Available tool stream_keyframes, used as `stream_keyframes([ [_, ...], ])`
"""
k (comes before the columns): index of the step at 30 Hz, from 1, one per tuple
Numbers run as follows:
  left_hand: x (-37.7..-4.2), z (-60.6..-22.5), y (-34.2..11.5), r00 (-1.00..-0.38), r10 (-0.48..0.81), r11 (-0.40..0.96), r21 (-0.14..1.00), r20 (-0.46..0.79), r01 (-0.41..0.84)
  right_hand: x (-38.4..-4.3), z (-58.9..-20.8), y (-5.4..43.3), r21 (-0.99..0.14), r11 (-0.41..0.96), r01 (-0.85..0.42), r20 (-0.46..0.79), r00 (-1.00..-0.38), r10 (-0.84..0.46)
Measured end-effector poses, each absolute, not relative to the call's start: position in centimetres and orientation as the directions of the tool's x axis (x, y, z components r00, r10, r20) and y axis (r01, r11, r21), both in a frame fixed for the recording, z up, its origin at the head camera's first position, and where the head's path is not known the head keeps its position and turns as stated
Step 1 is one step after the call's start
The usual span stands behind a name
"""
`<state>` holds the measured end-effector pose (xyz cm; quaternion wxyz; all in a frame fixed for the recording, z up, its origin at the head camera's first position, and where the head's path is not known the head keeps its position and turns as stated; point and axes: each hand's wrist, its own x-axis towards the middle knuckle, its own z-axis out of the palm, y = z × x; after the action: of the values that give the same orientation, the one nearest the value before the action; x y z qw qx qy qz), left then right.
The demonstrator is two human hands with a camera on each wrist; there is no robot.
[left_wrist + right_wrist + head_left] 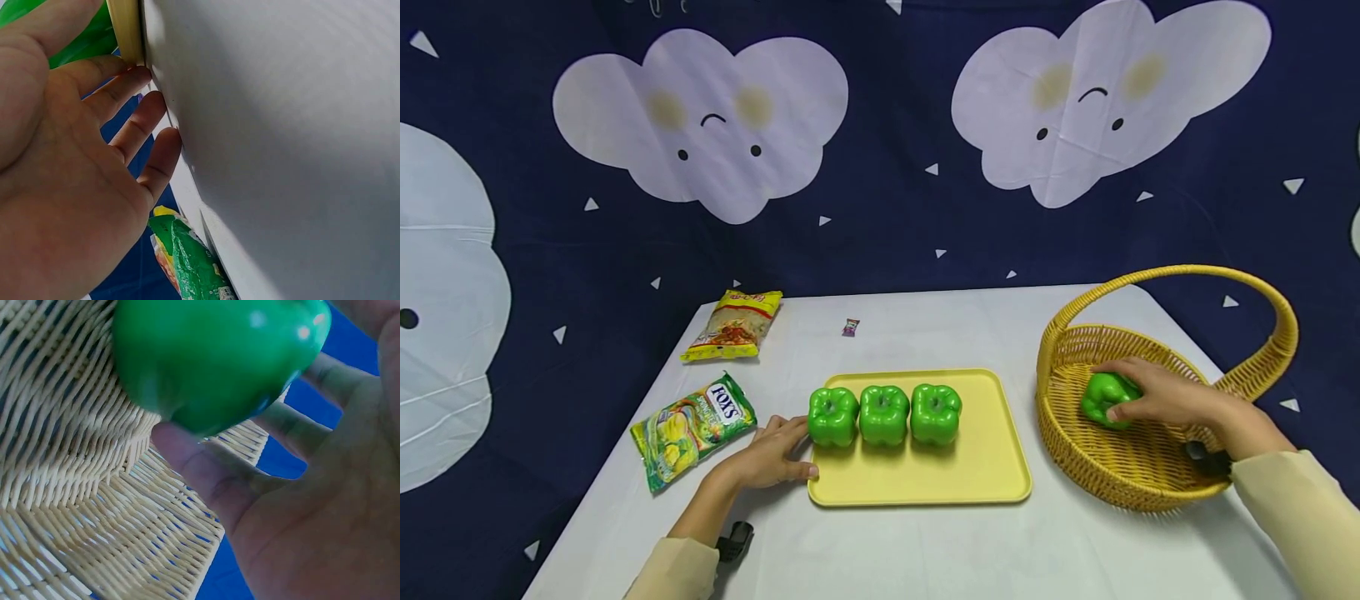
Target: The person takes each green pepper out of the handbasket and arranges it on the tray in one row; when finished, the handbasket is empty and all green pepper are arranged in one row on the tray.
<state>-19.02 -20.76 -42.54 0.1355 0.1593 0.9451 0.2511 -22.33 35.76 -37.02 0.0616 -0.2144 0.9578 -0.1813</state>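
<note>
My right hand point(1165, 393) reaches into a yellow wicker basket point(1093, 472) and holds a green bell pepper point(1107, 398), thumb on its near side and fingers over its far side. The right wrist view shows that pepper point(212, 356) against the woven wall, with fingers around it. At the left edge of a yellow tray point(992, 467), my left hand point(771, 454) has its fingers spread, fingertips right at the rim. Three green bell peppers point(883, 415) stand in a row on the tray, stems up, the leftmost beside my left fingers.
Left of the tray lies a green FOX'S candy bag point(694, 429), with a yellow-and-red food packet point(736, 325) behind it. A small purple wrapped sweet point(850, 327) is at the back of the white table point(925, 550). The basket's tall handle point(1180, 271) arches over its opening.
</note>
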Motion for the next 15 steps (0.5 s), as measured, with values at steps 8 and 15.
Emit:
stream_keyframes([
  [8, -19.02, -42.47, -20.76, -0.909, 0.377, 0.819, 0.522, -0.176, 0.239, -22.07, -37.02, 35.33, -0.384, 0.864, -0.326, -0.119, -0.91, -0.396],
  [15, -18.94, -42.56, -20.8, -0.911, 0.37, 0.821, 0.523, -0.18, 0.23, -21.89, -37.11, 34.93, -0.342, 0.873, -0.347, -0.102, -0.91, -0.402],
])
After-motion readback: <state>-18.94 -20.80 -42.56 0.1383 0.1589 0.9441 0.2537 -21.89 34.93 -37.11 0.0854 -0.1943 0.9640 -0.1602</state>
